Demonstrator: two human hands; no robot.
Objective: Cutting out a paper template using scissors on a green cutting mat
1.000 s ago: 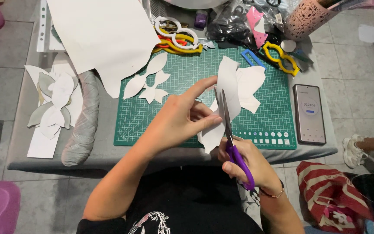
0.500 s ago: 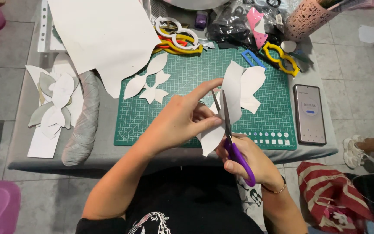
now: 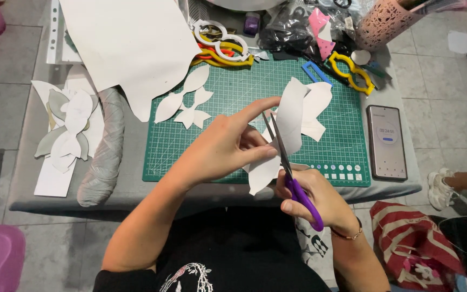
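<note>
My left hand [image 3: 228, 143] pinches a white paper cut-out [image 3: 293, 121] and holds it above the green cutting mat [image 3: 233, 92]. My right hand [image 3: 312, 197] grips purple-handled scissors [image 3: 293, 181], whose blades run up into the paper's lower edge. The paper has rounded petal-like lobes at its top right. Two smaller white cut-outs [image 3: 187, 103] lie flat on the mat's left part.
A large white sheet [image 3: 131, 43] covers the table's back left. More cut shapes [image 3: 66, 127] and a grey roll [image 3: 104, 148] lie at left. Yellow and white templates [image 3: 222, 43], a pink holder [image 3: 385, 21] and a phone [image 3: 386, 141] sit behind and right. A striped bag [image 3: 412, 240] is on the floor.
The scissors have worked slightly further up into the paper. My left hand has turned the cut-out a little; both hands stay in the same place over the mat.
</note>
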